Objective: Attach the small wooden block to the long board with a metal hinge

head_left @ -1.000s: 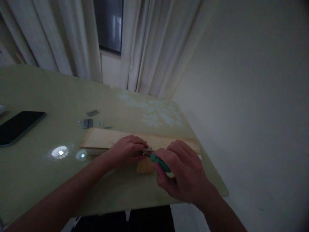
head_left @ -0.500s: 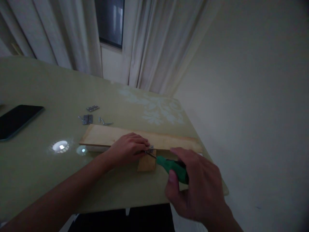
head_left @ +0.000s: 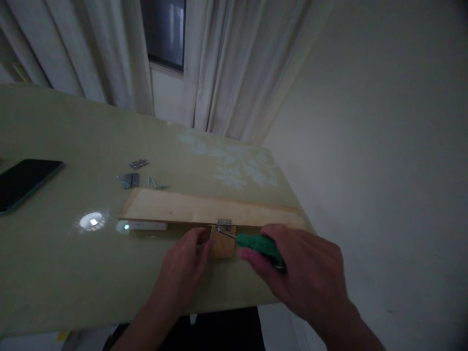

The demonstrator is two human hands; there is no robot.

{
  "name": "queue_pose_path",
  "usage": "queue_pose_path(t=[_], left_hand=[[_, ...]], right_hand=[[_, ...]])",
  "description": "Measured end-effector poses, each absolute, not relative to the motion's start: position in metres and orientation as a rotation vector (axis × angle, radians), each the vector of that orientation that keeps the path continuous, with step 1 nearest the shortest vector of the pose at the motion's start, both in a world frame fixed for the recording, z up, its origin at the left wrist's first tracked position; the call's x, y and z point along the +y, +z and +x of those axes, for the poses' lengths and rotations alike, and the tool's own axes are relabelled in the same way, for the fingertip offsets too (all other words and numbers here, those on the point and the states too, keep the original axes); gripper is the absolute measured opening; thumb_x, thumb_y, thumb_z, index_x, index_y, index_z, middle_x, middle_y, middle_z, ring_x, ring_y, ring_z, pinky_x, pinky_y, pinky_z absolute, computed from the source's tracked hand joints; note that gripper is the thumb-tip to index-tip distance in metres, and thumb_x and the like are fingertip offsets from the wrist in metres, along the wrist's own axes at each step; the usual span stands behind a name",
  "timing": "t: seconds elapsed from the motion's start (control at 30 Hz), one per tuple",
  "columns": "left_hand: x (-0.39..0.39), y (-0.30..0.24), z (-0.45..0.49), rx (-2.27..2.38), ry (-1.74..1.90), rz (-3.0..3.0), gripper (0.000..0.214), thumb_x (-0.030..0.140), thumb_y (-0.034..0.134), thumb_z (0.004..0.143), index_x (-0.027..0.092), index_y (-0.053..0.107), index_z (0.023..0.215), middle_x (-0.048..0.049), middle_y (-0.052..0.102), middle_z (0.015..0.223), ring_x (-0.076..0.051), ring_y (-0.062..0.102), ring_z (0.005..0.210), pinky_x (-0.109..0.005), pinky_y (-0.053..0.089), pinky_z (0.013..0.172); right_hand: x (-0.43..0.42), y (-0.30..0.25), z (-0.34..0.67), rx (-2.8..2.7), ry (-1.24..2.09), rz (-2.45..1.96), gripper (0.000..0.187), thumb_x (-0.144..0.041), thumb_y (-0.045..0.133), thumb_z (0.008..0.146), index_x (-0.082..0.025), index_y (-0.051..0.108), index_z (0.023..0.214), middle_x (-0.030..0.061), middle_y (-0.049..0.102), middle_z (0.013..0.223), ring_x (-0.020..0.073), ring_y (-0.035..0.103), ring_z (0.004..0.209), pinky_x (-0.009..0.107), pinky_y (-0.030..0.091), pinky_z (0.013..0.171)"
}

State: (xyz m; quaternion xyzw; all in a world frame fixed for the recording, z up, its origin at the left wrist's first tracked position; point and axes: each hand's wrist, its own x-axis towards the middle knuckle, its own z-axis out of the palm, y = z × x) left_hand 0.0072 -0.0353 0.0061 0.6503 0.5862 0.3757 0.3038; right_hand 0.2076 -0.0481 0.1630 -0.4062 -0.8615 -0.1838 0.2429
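Observation:
A long wooden board (head_left: 183,207) lies across the green table (head_left: 73,253). A small wooden block (head_left: 223,247) sits against its near edge, with a small metal hinge (head_left: 224,224) over the joint. My right hand (head_left: 307,278) is closed round a green-handled screwdriver (head_left: 261,243), whose tip rests at the hinge. My left hand (head_left: 185,265) touches the left side of the small block, fingers curled against it.
Two loose hinges (head_left: 132,171) and a few screws (head_left: 157,184) lie behind the board. A dark phone (head_left: 25,178) rests at the far left. The table's right edge is close to the board's end. Curtains and a window stand behind.
My left hand has come off the top of the board and hinge and moved down to the small block's left side. My right hand keeps the screwdriver at the hinge.

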Motion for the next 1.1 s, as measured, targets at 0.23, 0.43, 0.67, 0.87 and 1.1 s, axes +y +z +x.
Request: queue_pose_path(t=[0.23,0.43,0.67,0.87,1.1], left_hand=[[-0.022,0.002,0.030,1.435,0.971,1.359,0.036,0.053,0.052,0.099,0.022,0.068,0.101,-0.0075,0.081,0.094,-0.026,0.076,0.082,-0.034,0.053,0.071],[-0.023,0.001,0.028,1.401,1.008,1.287,0.039,0.057,0.056,0.097,0.021,0.070,0.096,-0.0078,0.081,0.092,-0.026,0.075,0.081,-0.033,0.052,0.068],[-0.021,0.006,0.026,1.427,0.986,1.272,0.040,0.057,0.059,0.094,0.020,0.072,0.095,-0.0083,0.080,0.089,-0.027,0.075,0.079,-0.033,0.051,0.066],[-0.020,0.006,0.025,1.392,0.988,1.260,0.041,0.059,0.060,0.093,0.020,0.073,0.093,-0.0077,0.080,0.087,-0.026,0.074,0.076,-0.032,0.050,0.064],[-0.018,0.006,0.025,1.401,0.986,1.245,0.040,0.058,0.061,0.091,0.020,0.073,0.091,-0.0077,0.080,0.085,-0.027,0.074,0.076,-0.032,0.049,0.063]], right_hand=[[-0.047,0.165,0.209,-2.370,-0.373,-1.072,0.022,-0.027,0.052,0.098,-0.016,0.058,0.116,0.0069,0.071,0.089,0.0200,0.067,0.079,0.033,0.053,0.070],[-0.048,0.161,0.211,-2.322,-0.452,-1.092,0.011,-0.023,0.055,0.101,-0.019,0.056,0.111,0.0027,0.071,0.085,0.0159,0.067,0.072,0.029,0.051,0.067],[-0.041,0.166,0.208,-2.329,-0.548,-1.100,0.016,-0.027,0.056,0.096,-0.018,0.057,0.110,0.0025,0.067,0.076,0.0178,0.063,0.064,0.031,0.049,0.060],[-0.036,0.173,0.206,-2.443,-0.325,-0.945,0.027,-0.022,0.052,0.095,-0.016,0.053,0.121,0.0093,0.073,0.098,0.0221,0.069,0.088,0.035,0.056,0.076],[-0.032,0.177,0.210,-2.419,-0.519,-1.033,0.017,-0.026,0.059,0.097,-0.019,0.055,0.112,0.0010,0.070,0.076,0.0163,0.065,0.062,0.030,0.048,0.060]])
